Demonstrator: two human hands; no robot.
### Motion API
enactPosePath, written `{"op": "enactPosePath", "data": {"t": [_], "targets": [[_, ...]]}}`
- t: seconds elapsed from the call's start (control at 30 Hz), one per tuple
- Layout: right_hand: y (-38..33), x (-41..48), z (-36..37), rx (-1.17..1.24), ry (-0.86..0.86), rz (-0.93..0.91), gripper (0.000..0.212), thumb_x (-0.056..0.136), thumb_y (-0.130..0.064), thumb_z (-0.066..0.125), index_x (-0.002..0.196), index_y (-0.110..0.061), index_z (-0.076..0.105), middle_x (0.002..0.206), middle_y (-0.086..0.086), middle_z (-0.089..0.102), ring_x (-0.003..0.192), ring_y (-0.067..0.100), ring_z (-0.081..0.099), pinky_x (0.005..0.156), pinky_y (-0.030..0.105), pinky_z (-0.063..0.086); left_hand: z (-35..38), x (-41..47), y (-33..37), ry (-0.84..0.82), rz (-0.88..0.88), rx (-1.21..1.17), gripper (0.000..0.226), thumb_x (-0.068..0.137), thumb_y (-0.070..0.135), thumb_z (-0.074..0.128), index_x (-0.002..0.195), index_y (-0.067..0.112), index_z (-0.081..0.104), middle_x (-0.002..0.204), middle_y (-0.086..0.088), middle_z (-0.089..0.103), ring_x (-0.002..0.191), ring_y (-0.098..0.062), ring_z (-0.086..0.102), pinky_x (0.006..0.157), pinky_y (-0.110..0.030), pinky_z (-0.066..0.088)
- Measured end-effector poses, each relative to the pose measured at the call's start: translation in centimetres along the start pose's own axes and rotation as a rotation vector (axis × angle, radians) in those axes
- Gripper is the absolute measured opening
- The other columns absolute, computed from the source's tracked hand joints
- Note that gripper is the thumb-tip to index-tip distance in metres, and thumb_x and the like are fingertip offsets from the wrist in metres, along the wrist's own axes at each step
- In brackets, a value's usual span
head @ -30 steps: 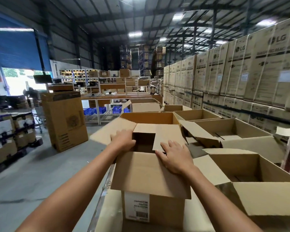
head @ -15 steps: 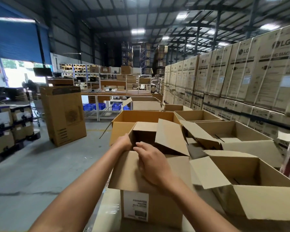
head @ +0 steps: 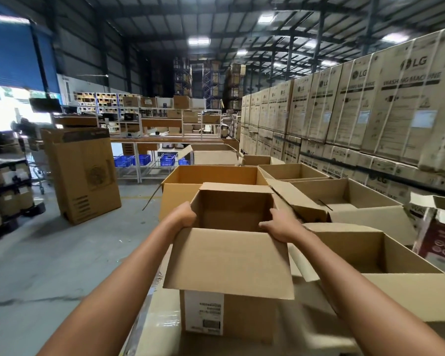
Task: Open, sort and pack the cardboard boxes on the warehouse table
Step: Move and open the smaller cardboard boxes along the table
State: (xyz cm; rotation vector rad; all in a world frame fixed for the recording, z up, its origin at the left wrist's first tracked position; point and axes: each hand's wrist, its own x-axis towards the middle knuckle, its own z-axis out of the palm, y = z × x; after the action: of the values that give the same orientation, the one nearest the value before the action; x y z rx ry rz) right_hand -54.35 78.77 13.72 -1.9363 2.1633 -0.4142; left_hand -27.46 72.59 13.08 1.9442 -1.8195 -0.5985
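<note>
Stacked cartons (head: 396, 98) along the right read "LG" and "WASHING MACHINE". The open box (head: 229, 258) stands on the counter (head: 162, 319), directly ahead, long axis left to right. The left hand (head: 184, 215) and right hand (head: 278, 224) each grip one side wall, equally near. The box's white label (head: 203, 314) is illegible.

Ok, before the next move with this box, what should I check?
1. Grip: left hand and right hand hold the box at its sides: ok.
2. Top open, near flap folded out: ok.
3. Inside empty: cannot tell, floor in shadow.
4. Text on the label readable: not ok, blurred.
5. Clear of the open box on the right: cannot tell.
</note>
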Motion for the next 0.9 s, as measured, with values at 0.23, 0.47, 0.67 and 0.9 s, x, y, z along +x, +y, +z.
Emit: {"op": "enactPosePath", "data": {"t": [0.23, 0.47, 0.67, 0.9], "targets": [[0.5, 1.3, -0.4, 0.019, -0.039, -0.046, 0.057, 0.094, -0.042, 0.061, 0.141, -0.013, 0.043, 0.143, 0.013, 0.051, 0.132, 0.029, 0.046, 0.105, 0.042, 0.043, -0.3, 0.9, -0.1, -0.095, 0.109, 0.015, 0.069, 0.092, 0.017, 0.064, 0.151, 0.018, 0.029, 0.140, -0.012, 0.051, 0.122, -0.027, 0.053, 0.092, -0.034, 0.048], [-0.7, 5.4, -1.5, -0.149, 0.004, -0.207, 0.036, 0.103, -0.030, 0.051, 0.136, -0.019, 0.060, 0.135, 0.003, 0.062, 0.120, 0.021, 0.060, 0.100, 0.034, 0.051, -0.7, 4.6, 4.1, -0.081, 0.451, 0.434, 0.048, 0.098, 0.035, 0.058, 0.144, 0.023, 0.048, 0.143, 0.000, 0.054, 0.128, -0.018, 0.053, 0.104, -0.032, 0.043], [-1.5, 12.5, -2.2, -0.182, 0.134, -0.350, 0.054, 0.101, -0.034, 0.052, 0.153, -0.029, 0.037, 0.165, 0.003, 0.023, 0.149, 0.024, 0.028, 0.116, 0.039, 0.034, -0.3, 10.8, 6.9, 0.042, 0.597, 0.604, 0.038, 0.097, 0.035, 0.059, 0.133, 0.023, 0.057, 0.131, -0.003, 0.059, 0.120, -0.023, 0.053, 0.097, -0.038, 0.050], [-1.1, 22.2, -3.4, -0.262, 0.150, -0.366, 0.066, 0.099, -0.037, 0.056, 0.157, -0.027, 0.027, 0.168, 0.009, 0.001, 0.154, 0.028, 0.012, 0.119, 0.045, 0.031, 0.3, 19.3, 9.0, 0.125, 0.588, 0.599, 0.043, 0.098, 0.030, 0.054, 0.140, 0.021, 0.049, 0.142, -0.008, 0.047, 0.126, -0.028, 0.048, 0.099, -0.044, 0.051]]}}
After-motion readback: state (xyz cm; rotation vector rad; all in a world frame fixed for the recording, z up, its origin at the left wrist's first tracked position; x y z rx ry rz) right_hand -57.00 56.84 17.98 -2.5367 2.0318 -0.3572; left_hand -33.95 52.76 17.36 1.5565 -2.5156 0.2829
